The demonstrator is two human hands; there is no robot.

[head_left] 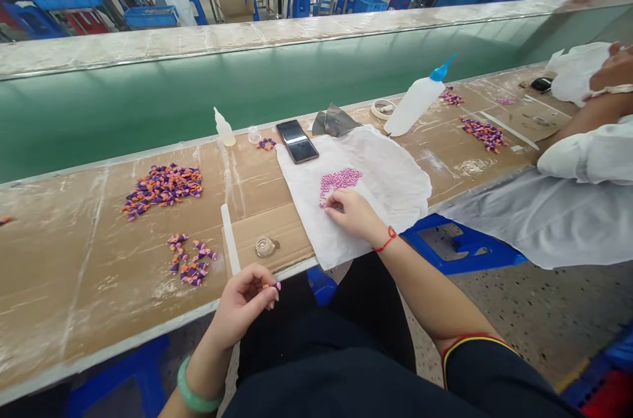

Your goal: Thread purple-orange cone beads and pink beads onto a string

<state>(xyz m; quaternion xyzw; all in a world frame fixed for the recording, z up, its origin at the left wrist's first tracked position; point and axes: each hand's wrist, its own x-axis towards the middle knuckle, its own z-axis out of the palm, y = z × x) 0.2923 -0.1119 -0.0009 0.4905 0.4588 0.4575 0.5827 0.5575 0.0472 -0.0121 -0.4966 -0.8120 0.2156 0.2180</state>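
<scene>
My left hand (244,302) hovers over my lap at the bench's near edge, its fingers pinched on a small orange-and-purple piece (273,286). My right hand (349,212) rests on a white sheet (390,174), fingertips pressed together at the lower edge of a heap of tiny pink beads (340,180). What those fingertips hold is too small to make out. A large pile of purple and orange pieces (162,186) lies to the left, with a smaller scattered group (190,261) nearer me.
A phone (297,140), a small glue bottle (225,128), a big white squeeze bottle (415,100), a tape roll (382,108) and a small clear dish (266,246) sit on the cardboard-covered bench (74,273). A person in white (578,161) works at the right. A green conveyor (198,88) runs behind.
</scene>
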